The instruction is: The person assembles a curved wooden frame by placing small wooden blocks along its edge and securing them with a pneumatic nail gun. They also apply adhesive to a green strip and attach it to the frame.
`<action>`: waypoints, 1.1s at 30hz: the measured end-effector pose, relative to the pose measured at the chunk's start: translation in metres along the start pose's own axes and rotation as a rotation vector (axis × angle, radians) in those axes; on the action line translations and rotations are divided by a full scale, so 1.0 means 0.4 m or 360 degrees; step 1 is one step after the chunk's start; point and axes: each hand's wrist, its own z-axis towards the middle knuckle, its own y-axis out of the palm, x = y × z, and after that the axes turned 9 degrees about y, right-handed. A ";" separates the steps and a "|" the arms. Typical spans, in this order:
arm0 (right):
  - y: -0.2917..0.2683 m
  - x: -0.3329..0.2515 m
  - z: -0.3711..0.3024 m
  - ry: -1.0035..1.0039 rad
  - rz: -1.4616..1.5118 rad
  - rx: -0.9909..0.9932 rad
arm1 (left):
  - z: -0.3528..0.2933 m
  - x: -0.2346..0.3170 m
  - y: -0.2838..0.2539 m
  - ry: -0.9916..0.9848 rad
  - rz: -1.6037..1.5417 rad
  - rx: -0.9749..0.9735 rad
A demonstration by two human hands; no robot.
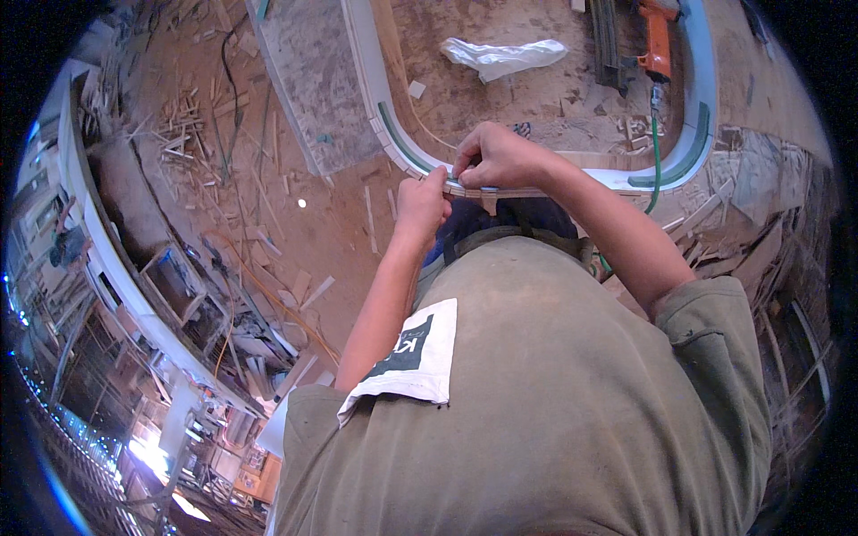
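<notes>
A curved frame (pixel 365 54) with a pale inner face and a wooden edge bends round in front of my body. Inside its near left corner lies a narrow green strip (pixel 399 143), which runs down to my fingers. My left hand (pixel 424 209) is closed on the frame's near edge, thumb on top. Just to its right, my right hand (pixel 502 159) pinches at the lower end of the strip, over the frame's inner side. The fingers hide most of that end. A second green strip (pixel 693 147) lines the near right corner.
An orange air tool (pixel 657 45) with a green hose (pixel 657 152) lies at the frame's right side. Crumpled white plastic (pixel 505 59) rests on the board inside. Wood scraps (pixel 183 125) litter the floor at left. A long curved white piece (pixel 147 313) stands farther left.
</notes>
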 end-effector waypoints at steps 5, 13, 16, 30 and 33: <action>0.001 0.008 0.003 -0.0018 -0.0009 0.0015 | 0.006 0.000 -0.002 -0.0027 0.0036 0.0009; -0.008 -0.007 -0.013 0.0075 -0.0131 0.0008 | 0.031 -0.012 0.004 -0.0038 0.0119 0.0019; -0.099 -0.070 -0.043 0.0060 -0.0150 0.0341 | 0.000 0.014 0.004 -0.0060 0.0120 0.0065; -0.541 -0.028 0.043 0.0472 -0.2064 0.1416 | -0.008 0.014 0.004 0.0063 0.0019 0.0013; -0.464 -0.047 0.027 0.0136 -0.1507 0.1394 | -0.013 0.014 0.008 0.0094 0.0001 0.0031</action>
